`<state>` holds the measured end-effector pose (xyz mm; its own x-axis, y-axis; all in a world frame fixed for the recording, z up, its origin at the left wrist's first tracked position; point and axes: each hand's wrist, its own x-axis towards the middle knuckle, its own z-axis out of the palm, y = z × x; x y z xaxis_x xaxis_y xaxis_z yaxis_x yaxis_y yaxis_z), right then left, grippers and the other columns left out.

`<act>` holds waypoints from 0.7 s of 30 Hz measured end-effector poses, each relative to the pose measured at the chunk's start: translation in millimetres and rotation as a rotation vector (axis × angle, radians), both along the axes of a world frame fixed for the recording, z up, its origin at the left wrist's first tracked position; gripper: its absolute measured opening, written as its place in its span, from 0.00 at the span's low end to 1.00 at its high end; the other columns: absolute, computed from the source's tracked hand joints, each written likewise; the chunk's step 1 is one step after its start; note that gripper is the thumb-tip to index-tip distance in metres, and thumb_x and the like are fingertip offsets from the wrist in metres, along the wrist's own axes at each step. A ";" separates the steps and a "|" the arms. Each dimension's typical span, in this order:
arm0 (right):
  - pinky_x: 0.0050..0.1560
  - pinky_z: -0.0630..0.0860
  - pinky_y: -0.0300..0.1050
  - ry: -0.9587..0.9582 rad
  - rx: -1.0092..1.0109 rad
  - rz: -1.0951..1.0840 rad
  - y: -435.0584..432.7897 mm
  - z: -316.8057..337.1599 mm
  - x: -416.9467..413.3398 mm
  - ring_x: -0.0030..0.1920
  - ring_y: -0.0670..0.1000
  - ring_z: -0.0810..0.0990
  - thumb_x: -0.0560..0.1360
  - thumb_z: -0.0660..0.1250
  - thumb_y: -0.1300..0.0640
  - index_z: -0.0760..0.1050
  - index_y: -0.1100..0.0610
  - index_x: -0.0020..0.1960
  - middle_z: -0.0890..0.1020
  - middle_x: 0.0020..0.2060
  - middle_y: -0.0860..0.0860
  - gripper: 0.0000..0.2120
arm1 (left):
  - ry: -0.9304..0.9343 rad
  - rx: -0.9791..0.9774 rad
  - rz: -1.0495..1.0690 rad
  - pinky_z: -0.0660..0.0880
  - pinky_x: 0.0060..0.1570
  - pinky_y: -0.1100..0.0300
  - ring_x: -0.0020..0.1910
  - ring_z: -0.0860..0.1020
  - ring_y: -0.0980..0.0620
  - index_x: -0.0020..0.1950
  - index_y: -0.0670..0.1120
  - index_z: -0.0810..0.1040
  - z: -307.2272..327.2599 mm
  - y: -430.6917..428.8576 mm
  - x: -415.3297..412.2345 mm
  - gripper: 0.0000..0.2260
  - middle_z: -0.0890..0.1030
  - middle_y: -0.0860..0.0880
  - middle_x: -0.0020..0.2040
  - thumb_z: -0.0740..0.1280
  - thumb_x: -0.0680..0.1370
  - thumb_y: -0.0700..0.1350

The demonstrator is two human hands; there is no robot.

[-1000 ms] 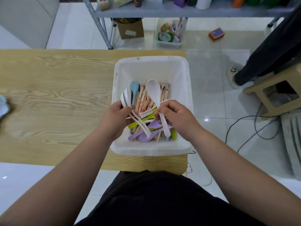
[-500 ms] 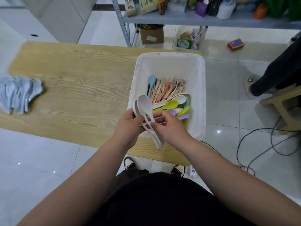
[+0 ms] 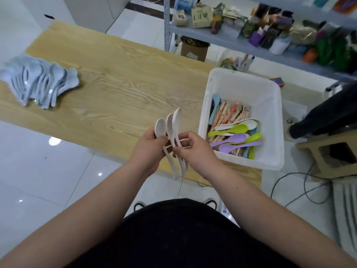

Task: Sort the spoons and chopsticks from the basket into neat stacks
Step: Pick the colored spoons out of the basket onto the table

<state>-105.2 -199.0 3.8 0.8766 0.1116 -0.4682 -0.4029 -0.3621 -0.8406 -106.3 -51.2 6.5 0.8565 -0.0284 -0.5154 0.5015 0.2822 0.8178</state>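
Three white spoons (image 3: 171, 126) stand bowl-up in a bunch over the table's front edge, left of the basket. My left hand (image 3: 148, 149) grips their handles from the left, and my right hand (image 3: 195, 147) pinches them from the right. The white basket (image 3: 274, 120) at the table's right end holds green spoons (image 3: 234, 129), purple spoons (image 3: 234, 145), a blue spoon (image 3: 215, 105), a white spoon (image 3: 245, 122) and wrapped chopsticks (image 3: 229, 113). A heap of pale blue spoons (image 3: 41, 82) lies at the far left of the wooden table (image 3: 119, 89).
A metal shelf (image 3: 251, 39) crowded with packets and bottles stands behind the table. A cardboard box (image 3: 194, 49) sits under it. To the right are another person's dark leg (image 3: 324, 115), a low stool (image 3: 328, 153) and cables (image 3: 293, 188) on the tiled floor.
Both hands have lifted the white spoons out of the basket and carried them left over the table's front edge. The view has swung left, so the pale blue spoon heap now shows.
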 end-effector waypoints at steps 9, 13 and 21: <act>0.51 0.84 0.58 0.104 0.043 -0.035 75.9 -8.4 3.8 0.44 0.52 0.87 0.75 0.72 0.64 0.80 0.55 0.51 0.87 0.42 0.51 0.07 | 0.081 -0.077 -0.071 0.79 0.57 0.43 0.55 0.83 0.35 0.72 0.44 0.72 -21.7 88.8 0.6 0.29 0.83 0.34 0.55 0.62 0.74 0.24; 0.49 0.85 0.53 0.157 0.071 -0.037 87.1 -14.5 24.3 0.46 0.53 0.87 0.76 0.70 0.65 0.80 0.56 0.53 0.86 0.45 0.54 0.07 | 0.108 -0.047 -0.044 0.79 0.58 0.44 0.53 0.84 0.37 0.73 0.44 0.70 -26.8 100.2 16.3 0.29 0.84 0.36 0.55 0.64 0.74 0.25; 0.49 0.84 0.52 0.293 0.247 0.022 114.9 -32.7 81.9 0.49 0.54 0.86 0.77 0.70 0.67 0.79 0.59 0.54 0.86 0.48 0.56 0.08 | 0.151 0.077 0.023 0.81 0.50 0.52 0.52 0.85 0.42 0.74 0.45 0.69 -33.4 134.1 63.6 0.28 0.83 0.38 0.56 0.65 0.76 0.27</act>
<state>-23.3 -84.1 -28.9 0.7060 0.2692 -0.6550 -0.6331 -0.1745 -0.7541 -42.6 82.9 -26.9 0.7689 0.0352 -0.6384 0.6146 0.2342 0.7532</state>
